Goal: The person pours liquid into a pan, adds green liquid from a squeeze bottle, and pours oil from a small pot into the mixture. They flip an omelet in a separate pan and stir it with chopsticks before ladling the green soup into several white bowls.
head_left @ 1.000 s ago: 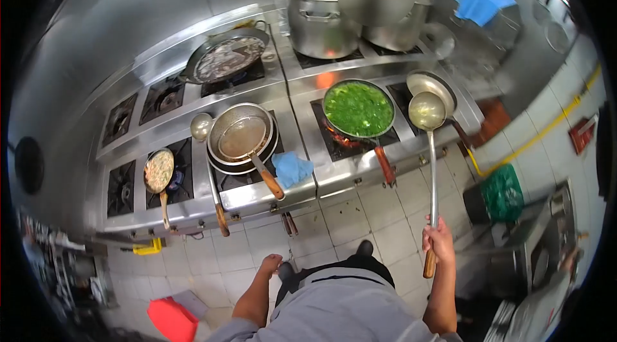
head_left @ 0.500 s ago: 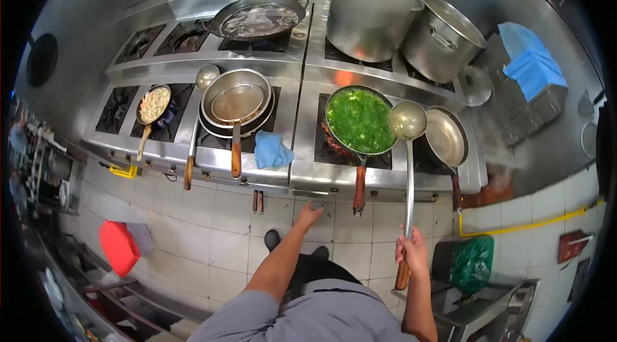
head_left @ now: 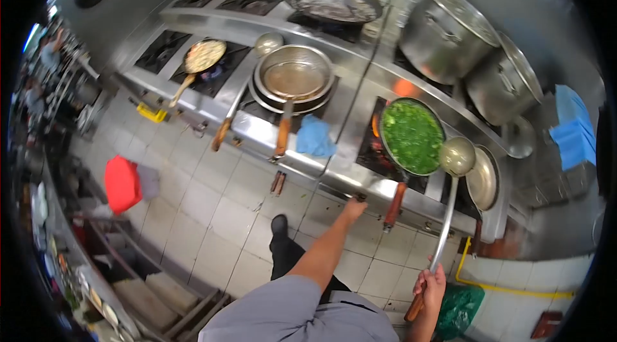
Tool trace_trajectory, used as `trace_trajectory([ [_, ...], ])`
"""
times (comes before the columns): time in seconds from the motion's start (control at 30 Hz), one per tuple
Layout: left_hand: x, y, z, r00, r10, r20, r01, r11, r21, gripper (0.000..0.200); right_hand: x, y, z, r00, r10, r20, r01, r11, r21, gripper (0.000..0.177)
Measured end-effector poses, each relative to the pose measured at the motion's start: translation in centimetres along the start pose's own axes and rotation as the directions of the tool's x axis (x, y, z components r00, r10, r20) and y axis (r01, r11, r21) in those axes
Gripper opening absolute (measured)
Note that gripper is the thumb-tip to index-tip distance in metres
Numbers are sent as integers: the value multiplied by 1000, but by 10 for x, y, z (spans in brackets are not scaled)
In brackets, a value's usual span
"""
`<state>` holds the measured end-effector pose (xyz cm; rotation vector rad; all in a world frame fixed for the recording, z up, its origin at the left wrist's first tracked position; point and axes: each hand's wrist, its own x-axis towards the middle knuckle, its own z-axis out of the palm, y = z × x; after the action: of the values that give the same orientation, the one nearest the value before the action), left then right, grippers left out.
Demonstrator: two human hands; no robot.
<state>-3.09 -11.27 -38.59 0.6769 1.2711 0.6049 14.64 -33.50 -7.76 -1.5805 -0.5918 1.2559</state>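
My right hand [head_left: 432, 283] is wrapped round the long handle of a ladle [head_left: 458, 155], whose bowl hangs at the right edge of a pan of green food [head_left: 412, 135]. Flames show beside that pan, and its red-brown handle points toward me. My left hand [head_left: 355, 206] reaches to the stove's front edge, at a knob left of the pan handle; its fingers are closed round the knob area, partly hidden. To the right of the ladle bowl sits an empty-looking pan [head_left: 482, 178].
On the left burners are a pan of pale food [head_left: 204, 57], stacked pans [head_left: 294, 76], a second ladle [head_left: 268, 44] and a blue cloth [head_left: 315, 137]. Behind stand a wide pan [head_left: 335, 5] and two tall pots [head_left: 443, 33]. A red object [head_left: 122, 184] is at lower left.
The view has turned and shifted left. My left hand has moved from below the stove edge up to a knob on its front. My right hand still holds the ladle near the pan.
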Motion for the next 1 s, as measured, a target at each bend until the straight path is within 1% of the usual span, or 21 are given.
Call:
trace_trajectory([
  [0.1, 4, -6, 4, 992, -26, -126, 21, 999, -35, 65, 11, -2, 2, 1000, 3, 26, -2, 1000, -29, 41],
  [0.2, -2, -3, 2, 997, 16, -69, -21, 998, -64, 67, 25, -11, 7, 1000, 15, -22, -18, 988, -152, 40],
  [0.23, -15, 6, 2, 995, 62, -72, -64, 998, -19, 68, 32, -15, 10, 998, 25, -63, -38, 979, -203, 39],
  [0.27, -26, 12, 1, 992, 111, -65, -110, 994, 23, 69, 44, -16, 10, 999, -32, -15, 27, 963, -269, 38],
  [0.33, -6, -10, 7, 994, 90, -62, -90, 996, 1, 65, 65, -23, 19, 991, -128, -25, 98, 859, -502, 48],
  [0.4, -5, -12, 9, 994, 97, -50, -96, 995, 12, 66, 81, -32, 34, 975, -221, -32, 157, 778, -608, 57],
  [0.47, -6, -10, 5, 992, 96, -80, -95, 995, 22, 66, 116, -10, 18, 936, -351, 8, 231, 599, -767, 61],
  [0.5, -7, -10, 6, 984, 159, -85, -140, 970, 197, 69, 125, -8, 21, 938, -346, 21, 237, 596, -768, 61],
  [0.53, -9, -12, 6, 973, 215, -78, -173, 914, 366, 72, 134, -5, 23, 895, -440, 69, 301, 484, -822, 63],
  [0.57, -10, -14, 2, 974, 208, -88, -164, 919, 359, 72, 139, -3, 24, 842, -525, 126, 354, 361, -863, 64],
  [0.63, -8, -18, -8, 944, 287, 162, -329, 853, 405, 77, 137, -11, 35, 871, -476, 120, 306, 336, -890, 65],
  [0.67, -6, -19, -10, 945, 289, 156, -328, 857, 399, 77, 136, -16, 41, 894, -437, 100, 255, 313, -915, 66],
  [0.7, -9, -19, -11, 918, 312, 244, -394, 780, 487, 73, 128, -32, 55, 952, -305, 19, 134, 363, -922, 67],
  [0.73, -19, -15, -17, 887, 318, 335, -459, 690, 560, 69, 130, -31, 53, 953, -303, 19, 132, 356, -925, 67],
  [0.77, -28, -11, -25, 888, 313, 337, -456, 697, 553, 69, 134, -30, 46, 865, -490, 107, 257, 250, -933, 64],
  [0.8, -48, 6, -37, 876, 216, 432, -432, 750, 501, 62, 132, -27, 47, 736, -646, 201, 358, 120, -926, 62],
  [0.83, -63, 14, -49, 841, 119, 527, -396, 799, 452, 55, 114, -41, 73, 734, -670, 112, 396, 288, -872, 55],
  [0.87, -71, 8, -65, 839, 113, 533, -393, 803, 448, 55, 90, -62, 104, 734, -679, 15, 429, 446, -786, 48],
  [0.9, -81, -1, -87, 781, 214, 587, -480, 807, 344, 50, 73, -69, 123, 793, -606, -64, 457, 661, -595, 30],
  [0.93, -89, -10, -112, 707, 313, 634, -563, 792, 236, 45, 67, -60, 118, 884, -464, -57, 398, 812, -426, 17],
  [1.0, -109, -38, -183, 694, 283, 662, -605, 728, 323, 40, 23, -58, 183, 934, -283, 217, 355, 801, -483, 17],
])
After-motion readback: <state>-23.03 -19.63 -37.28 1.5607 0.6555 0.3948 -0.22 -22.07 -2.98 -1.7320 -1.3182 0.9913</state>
